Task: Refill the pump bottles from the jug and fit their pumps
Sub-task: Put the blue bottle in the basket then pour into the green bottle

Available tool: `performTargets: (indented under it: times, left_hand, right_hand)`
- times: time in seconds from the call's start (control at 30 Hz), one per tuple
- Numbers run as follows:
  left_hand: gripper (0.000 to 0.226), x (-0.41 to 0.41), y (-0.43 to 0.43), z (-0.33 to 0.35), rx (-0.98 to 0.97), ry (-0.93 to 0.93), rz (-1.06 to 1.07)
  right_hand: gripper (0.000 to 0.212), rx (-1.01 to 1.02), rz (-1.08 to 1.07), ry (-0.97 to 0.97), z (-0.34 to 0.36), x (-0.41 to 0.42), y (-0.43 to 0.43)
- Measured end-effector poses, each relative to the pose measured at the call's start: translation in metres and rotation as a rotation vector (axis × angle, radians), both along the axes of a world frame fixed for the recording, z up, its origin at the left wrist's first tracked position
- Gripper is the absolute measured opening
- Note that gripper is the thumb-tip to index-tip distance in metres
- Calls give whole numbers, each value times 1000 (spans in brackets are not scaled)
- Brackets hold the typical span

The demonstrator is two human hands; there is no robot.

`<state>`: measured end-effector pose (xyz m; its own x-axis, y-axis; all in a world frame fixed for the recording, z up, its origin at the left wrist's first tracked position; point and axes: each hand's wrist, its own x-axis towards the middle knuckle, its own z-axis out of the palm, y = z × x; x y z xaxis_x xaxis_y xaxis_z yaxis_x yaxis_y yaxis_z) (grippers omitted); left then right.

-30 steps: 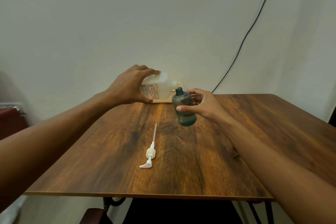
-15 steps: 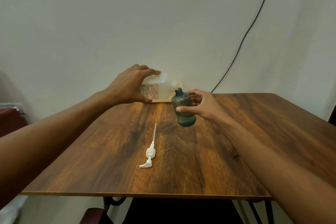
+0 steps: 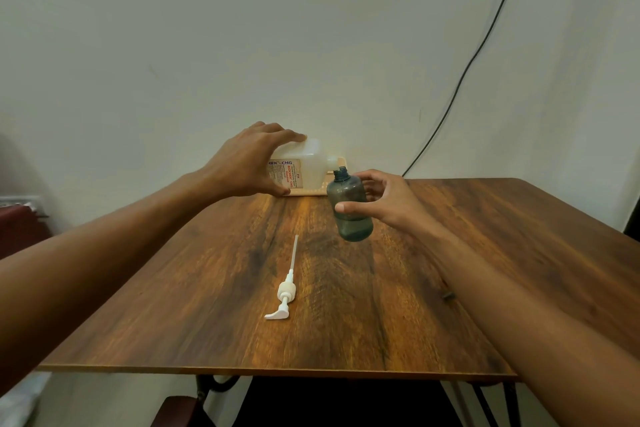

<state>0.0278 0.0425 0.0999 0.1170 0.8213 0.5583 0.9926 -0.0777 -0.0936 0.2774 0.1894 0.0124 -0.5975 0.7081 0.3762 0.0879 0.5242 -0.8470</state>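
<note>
A white translucent jug [image 3: 309, 166] with a red-lettered label is tipped on its side at the far edge of the table, spout pointing right. My left hand [image 3: 246, 163] grips its body from above and the left. My right hand [image 3: 382, 203] holds a smoky grey bottle [image 3: 348, 206] above the table, its open neck just below the jug's spout. A little liquid shows at the bottle's bottom. A white pump [image 3: 285, 289] with its long dip tube lies flat on the table, nearer to me.
The wooden table [image 3: 485, 253] stands against a pale wall. A light wooden tray [image 3: 313, 191] lies under the jug. A black cable [image 3: 460, 80] runs down the wall at right. A dark red seat [image 3: 19, 229] stands at the left.
The jug has tilted slightly further, and the bottle's neck has come closer under the spout. Both hands have barely shifted.
</note>
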Motion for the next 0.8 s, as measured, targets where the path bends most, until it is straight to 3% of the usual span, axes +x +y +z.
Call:
performTargets:
  times: [0.23,0.47,0.8]
  left_hand:
    - [95,1,-1,1,-2,4,0]
    - [94,1,0,-1,7,7,-4]
    - [93,2,-1,0,-1,2,-5]
  right_hand:
    - [76,-12,-1,-14,2,0,-3]
    - [92,-2,9,5,2,2,-5]
    - [78,-4,-3,-9,2,0,-6]
